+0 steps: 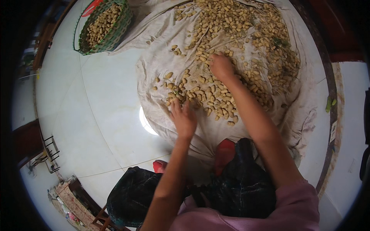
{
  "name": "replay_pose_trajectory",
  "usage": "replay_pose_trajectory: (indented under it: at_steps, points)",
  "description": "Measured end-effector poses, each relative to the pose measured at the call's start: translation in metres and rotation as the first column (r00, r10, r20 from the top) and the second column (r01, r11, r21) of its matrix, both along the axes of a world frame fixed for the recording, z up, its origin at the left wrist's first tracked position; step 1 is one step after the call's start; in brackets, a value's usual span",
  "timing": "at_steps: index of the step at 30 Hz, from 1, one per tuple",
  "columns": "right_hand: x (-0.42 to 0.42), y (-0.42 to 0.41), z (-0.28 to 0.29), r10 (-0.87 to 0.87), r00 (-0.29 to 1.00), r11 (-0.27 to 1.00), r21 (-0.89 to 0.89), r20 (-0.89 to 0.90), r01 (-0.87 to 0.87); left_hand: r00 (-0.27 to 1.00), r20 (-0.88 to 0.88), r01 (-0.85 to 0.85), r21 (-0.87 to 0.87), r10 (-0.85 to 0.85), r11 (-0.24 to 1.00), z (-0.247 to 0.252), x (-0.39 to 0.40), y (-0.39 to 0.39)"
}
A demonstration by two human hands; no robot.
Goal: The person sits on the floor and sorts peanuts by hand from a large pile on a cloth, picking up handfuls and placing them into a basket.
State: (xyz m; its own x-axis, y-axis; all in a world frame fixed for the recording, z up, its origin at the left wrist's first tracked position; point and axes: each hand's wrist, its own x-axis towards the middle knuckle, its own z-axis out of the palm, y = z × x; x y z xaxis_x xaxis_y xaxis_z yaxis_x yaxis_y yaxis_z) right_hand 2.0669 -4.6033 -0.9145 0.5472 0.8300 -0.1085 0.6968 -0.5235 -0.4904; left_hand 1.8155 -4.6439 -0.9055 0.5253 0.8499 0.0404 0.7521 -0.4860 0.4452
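Unshelled peanuts (221,95) lie scattered and heaped over a wrinkled, pale cloth (162,60) on the floor. My left hand (183,118) reaches onto the near left edge of the peanuts, fingers apart and pointing away from me, with a bit of green stem beside the fingertips. Farther off and to the right, my right hand (221,66) is bent down over the peanuts, its fingertips at a few of them; whether it grips one is hidden. Bits of dry stem and leaf (280,43) are mixed into the heap at the far right.
A green woven basket (124,29) holding peanuts stands at the upper left, beside a red object (92,7). Pale floor tiles (107,95) extend left of the cloth. My red shoe (225,154) touches its near edge. Green pods or vegetables (328,104) lie at the right.
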Motion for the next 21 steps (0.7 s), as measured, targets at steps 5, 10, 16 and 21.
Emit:
replay_pose_trajectory:
  at_steps: [5,10,16,21]
  points:
    - [0.020,0.017,-0.023,0.027,0.999,0.987,-0.157,-0.032,-0.031,0.979,0.204,0.045,-0.305,0.019,0.951,0.020,0.006,-0.039]
    - [0.040,-0.006,-0.003,-0.014,0.107,0.887,0.037,-0.994,0.461,0.737,0.468,-0.014,-0.711,0.488,0.703,-0.007,0.006,-0.022]
    - [0.037,-0.007,0.005,-0.177,0.225,0.891,-0.058,-0.958,0.451,0.697,0.317,0.070,-0.923,0.643,0.379,0.013,0.018,-0.020]
    - [0.005,0.034,-0.016,0.056,0.998,0.995,-0.090,0.036,-0.052,0.735,0.181,0.018,-0.969,0.654,0.248,0.005,0.007,-0.026]
